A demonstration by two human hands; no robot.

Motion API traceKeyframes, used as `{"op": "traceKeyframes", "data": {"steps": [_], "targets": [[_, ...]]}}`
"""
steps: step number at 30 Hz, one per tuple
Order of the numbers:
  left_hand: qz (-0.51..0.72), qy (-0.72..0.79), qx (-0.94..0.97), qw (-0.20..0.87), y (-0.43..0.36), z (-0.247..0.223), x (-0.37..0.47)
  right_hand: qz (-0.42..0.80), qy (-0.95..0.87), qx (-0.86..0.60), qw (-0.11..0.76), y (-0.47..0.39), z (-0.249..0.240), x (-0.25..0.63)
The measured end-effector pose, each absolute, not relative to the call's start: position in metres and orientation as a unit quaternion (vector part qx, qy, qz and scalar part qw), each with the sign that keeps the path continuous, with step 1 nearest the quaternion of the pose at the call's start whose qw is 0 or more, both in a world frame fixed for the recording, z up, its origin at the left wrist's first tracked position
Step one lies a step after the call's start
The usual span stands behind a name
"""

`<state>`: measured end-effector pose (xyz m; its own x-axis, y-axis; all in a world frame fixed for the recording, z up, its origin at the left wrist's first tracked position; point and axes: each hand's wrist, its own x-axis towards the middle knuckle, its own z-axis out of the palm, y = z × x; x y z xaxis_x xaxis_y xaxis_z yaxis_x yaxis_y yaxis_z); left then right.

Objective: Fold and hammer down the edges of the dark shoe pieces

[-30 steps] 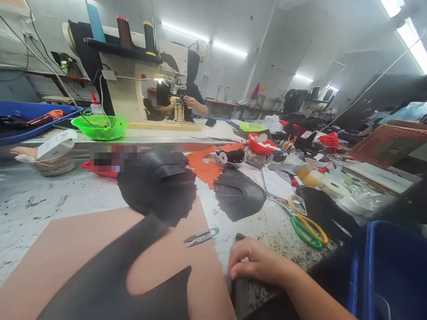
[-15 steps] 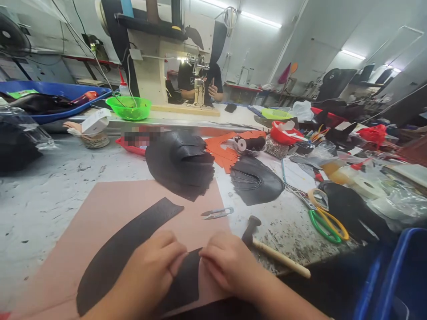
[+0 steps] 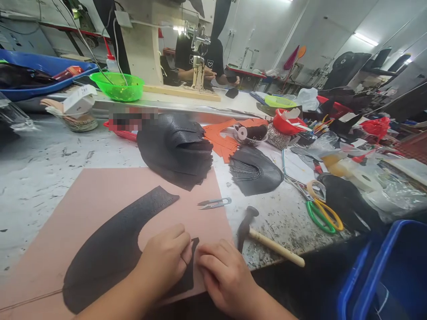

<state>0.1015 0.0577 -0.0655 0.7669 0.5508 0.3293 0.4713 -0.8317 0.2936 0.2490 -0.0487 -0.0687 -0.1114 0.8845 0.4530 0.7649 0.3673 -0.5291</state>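
Both hands are down on a curved black leather piece (image 3: 113,249) that lies flat on a pink mat (image 3: 100,191) at the near edge of the bench (image 3: 40,160). The left hand (image 3: 163,262) presses on the short end of the piece, fingers curled, thumb and forefinger pinching its edge. The right hand (image 3: 227,275) sits just at 3 o'clock of the left, fingers bent narrow, tips touching the same edge; whether it truly grips the leather I cannot tell. The long arm of the piece runs off toward 11 o'clock from the hands.

At 1 o'clock of the right hand a hammer (image 3: 267,240) lies on the bench, black head up, pale handle pointing to 4 o'clock. At 12 o'clock small snips (image 3: 213,203) rest on the mat's edge. Beyond them, a stack of black leather (image 3: 176,149) overlaps the mat's far side, with a smaller fan of black pieces (image 3: 253,171) at its 3 o'clock and orange cut-outs (image 3: 223,140) between them. Green-and-yellow scissors (image 3: 320,213) lie at 2 o'clock of the hammer. A green bowl (image 3: 116,86) stands far off at 11 o'clock, and another person (image 3: 213,66) sits behind a sewing machine (image 3: 196,53) at 12 o'clock. The white box (image 3: 78,100) by the bowl carries print too small to read; a blurred patch beside the stack hides whatever is there.
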Motion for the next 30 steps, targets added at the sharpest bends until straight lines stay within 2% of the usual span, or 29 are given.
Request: {"op": "traceKeyframes", "data": {"steps": [4, 8, 13, 15, 20, 26, 30], "targets": [[0.195, 0.274, 0.937, 0.096, 0.055, -0.069, 0.102, 0.06, -0.741, -0.561, 0.364, -0.049, -0.067, 0.25], [0.16, 0.266, 0.942, 0.125, 0.06, -0.066, 0.099, 0.042, -0.748, -0.582, 0.316, -0.048, -0.065, 0.248], [0.093, 0.21, 0.931, 0.284, 0.08, -0.053, 0.077, 0.04, -0.741, -0.603, 0.293, -0.047, -0.065, 0.246], [0.076, 0.192, 0.926, 0.316, 0.086, -0.052, 0.065, 0.044, -0.747, -0.599, 0.284, -0.047, -0.065, 0.245], [0.011, 0.215, 0.936, 0.279, 0.086, -0.053, 0.053, 0.028, -0.755, -0.608, 0.244, -0.044, -0.065, 0.238], [-0.058, 0.262, 0.942, 0.2, 0.073, -0.038, 0.082, 0.017, -0.763, -0.605, 0.228, -0.043, -0.057, 0.243], [-0.043, 0.337, 0.911, 0.234, 0.065, -0.039, 0.1, -0.078, -0.683, -0.691, 0.223, -0.059, -0.062, 0.287]]}}
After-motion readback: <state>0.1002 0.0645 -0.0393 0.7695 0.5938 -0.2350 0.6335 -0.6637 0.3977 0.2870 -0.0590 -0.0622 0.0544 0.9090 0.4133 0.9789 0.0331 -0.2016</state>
